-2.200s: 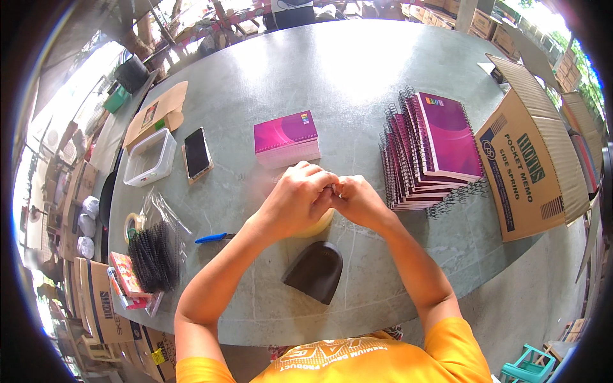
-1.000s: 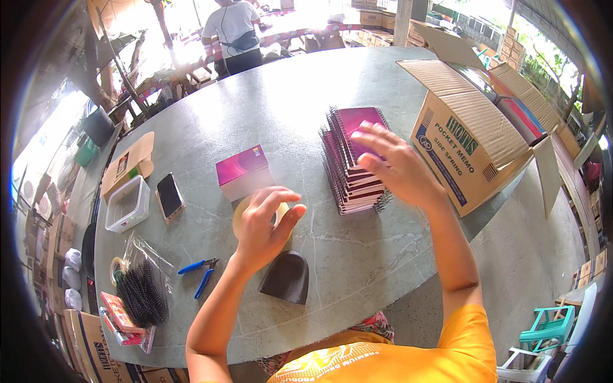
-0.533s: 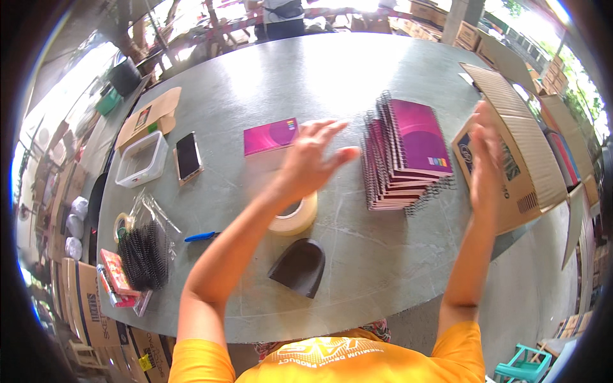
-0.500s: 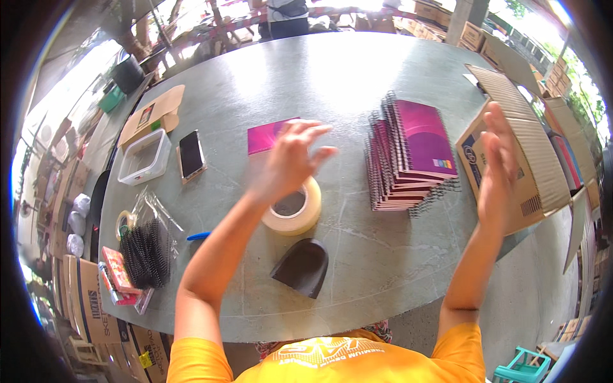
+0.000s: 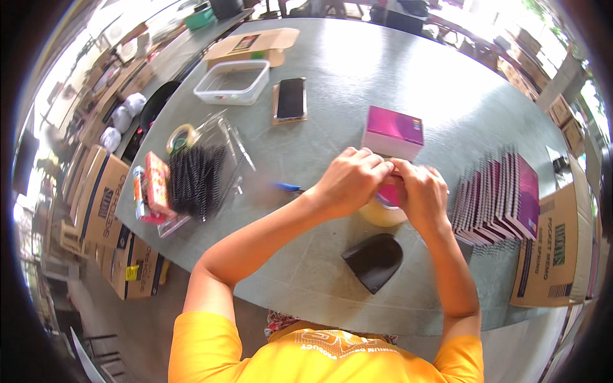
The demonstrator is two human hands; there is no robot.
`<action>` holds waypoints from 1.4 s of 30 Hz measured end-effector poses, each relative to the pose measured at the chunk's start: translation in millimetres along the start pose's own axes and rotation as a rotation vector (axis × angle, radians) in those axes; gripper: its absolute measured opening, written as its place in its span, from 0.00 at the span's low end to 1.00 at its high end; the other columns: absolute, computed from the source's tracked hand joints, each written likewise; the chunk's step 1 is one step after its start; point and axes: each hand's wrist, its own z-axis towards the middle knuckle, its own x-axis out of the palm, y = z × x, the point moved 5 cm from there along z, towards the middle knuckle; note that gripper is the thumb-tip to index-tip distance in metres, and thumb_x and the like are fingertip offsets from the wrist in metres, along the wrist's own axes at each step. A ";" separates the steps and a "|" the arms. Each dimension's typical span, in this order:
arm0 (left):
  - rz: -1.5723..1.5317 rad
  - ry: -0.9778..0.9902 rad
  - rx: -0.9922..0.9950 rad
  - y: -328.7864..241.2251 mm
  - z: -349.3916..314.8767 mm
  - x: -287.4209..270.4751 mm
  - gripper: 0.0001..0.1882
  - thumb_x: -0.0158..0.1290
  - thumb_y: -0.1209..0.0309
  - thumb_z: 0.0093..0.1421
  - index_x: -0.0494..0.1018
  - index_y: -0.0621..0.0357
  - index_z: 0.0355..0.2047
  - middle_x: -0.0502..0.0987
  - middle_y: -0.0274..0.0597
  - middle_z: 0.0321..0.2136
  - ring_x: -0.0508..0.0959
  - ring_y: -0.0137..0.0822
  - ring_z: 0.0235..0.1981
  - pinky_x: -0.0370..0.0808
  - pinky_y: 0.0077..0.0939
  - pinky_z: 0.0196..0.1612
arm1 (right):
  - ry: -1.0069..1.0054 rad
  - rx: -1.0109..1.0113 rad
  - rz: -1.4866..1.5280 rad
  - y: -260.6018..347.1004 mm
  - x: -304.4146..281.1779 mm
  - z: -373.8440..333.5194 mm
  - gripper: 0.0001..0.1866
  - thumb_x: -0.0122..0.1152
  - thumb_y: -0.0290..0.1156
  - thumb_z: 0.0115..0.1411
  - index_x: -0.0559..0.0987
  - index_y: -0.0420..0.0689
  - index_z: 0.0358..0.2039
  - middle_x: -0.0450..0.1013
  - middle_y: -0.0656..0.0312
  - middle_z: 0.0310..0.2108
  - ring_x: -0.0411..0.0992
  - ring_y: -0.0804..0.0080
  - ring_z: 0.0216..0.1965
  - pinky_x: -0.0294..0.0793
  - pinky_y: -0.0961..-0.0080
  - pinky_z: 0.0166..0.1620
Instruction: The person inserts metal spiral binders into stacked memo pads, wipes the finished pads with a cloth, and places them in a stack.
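Observation:
My left hand (image 5: 350, 183) and my right hand (image 5: 421, 193) meet over the table, fingertips pinched together. What lies between the fingers is hidden. A bright pink patch (image 5: 388, 195) shows just below them, and I cannot tell whether they hold it. Under the hands is a wide roll of pale yellow tape (image 5: 382, 216). Right behind them stands a block of loose paper sheets with a purple top (image 5: 394, 131). A dark, round-ended block (image 5: 375, 262) lies nearer to me. To the right of my right hand leans a stack of purple spiral notebooks (image 5: 495, 198).
Black binding coils (image 5: 198, 179), a small tape roll (image 5: 182, 138) and a red-patterned box (image 5: 158, 183) lie at left. Farther back are a clear plastic tub (image 5: 233, 83), a phone (image 5: 291, 99) and a blue pen-like item (image 5: 288, 187). A cardboard carton (image 5: 555, 249) stands right.
My hands, apart before, have come together above the tape roll. The view has swung left, so the table's things sit farther right in the picture.

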 end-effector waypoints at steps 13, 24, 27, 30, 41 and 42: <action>0.224 -0.112 -0.863 167.6 -179.9 -65.1 0.08 0.49 0.67 0.60 0.72 0.58 0.34 0.76 0.48 0.34 0.77 0.45 0.35 0.73 0.36 0.35 | 0.040 0.008 0.022 6.0 10.3 12.2 0.05 0.59 0.30 0.51 0.74 0.45 0.29 0.75 0.56 0.26 0.74 0.55 0.29 0.71 0.62 0.32; -0.987 -0.248 -0.705 105.9 -106.4 -62.1 0.06 0.51 0.76 0.60 0.73 0.60 0.39 0.75 0.34 0.29 0.73 0.23 0.30 0.69 0.16 0.34 | -0.009 -0.087 0.195 20.2 9.7 17.6 0.12 0.58 0.32 0.54 0.75 0.49 0.40 0.77 0.62 0.29 0.75 0.59 0.29 0.72 0.64 0.31; -1.056 -0.181 -0.668 93.8 -91.3 -56.3 0.07 0.51 0.76 0.60 0.73 0.61 0.39 0.75 0.33 0.28 0.72 0.22 0.31 0.69 0.16 0.32 | -0.009 -0.010 0.322 12.3 9.2 16.4 0.11 0.57 0.31 0.54 0.76 0.48 0.40 0.77 0.61 0.31 0.75 0.60 0.32 0.73 0.66 0.32; -0.958 -0.015 -0.639 81.4 -80.0 -45.0 0.11 0.54 0.74 0.59 0.73 0.63 0.42 0.77 0.36 0.30 0.73 0.23 0.31 0.70 0.18 0.34 | -0.036 -0.038 0.346 11.8 12.1 14.5 0.09 0.57 0.29 0.54 0.77 0.46 0.37 0.77 0.60 0.32 0.76 0.61 0.34 0.74 0.67 0.34; -0.692 -0.029 -0.490 32.8 -47.1 -15.8 0.18 0.54 0.77 0.57 0.71 0.55 0.49 0.76 0.38 0.22 0.71 0.24 0.21 0.71 0.20 0.29 | -0.036 -0.053 0.278 17.9 15.2 12.1 0.08 0.56 0.29 0.54 0.78 0.44 0.35 0.77 0.59 0.33 0.75 0.61 0.35 0.74 0.68 0.37; -0.647 -0.037 -0.488 32.8 -47.2 -16.7 0.16 0.54 0.76 0.57 0.72 0.56 0.47 0.76 0.38 0.23 0.72 0.25 0.22 0.71 0.19 0.29 | -0.026 -0.052 0.295 17.6 15.5 12.5 0.09 0.56 0.28 0.53 0.78 0.44 0.35 0.77 0.59 0.33 0.75 0.61 0.35 0.74 0.67 0.37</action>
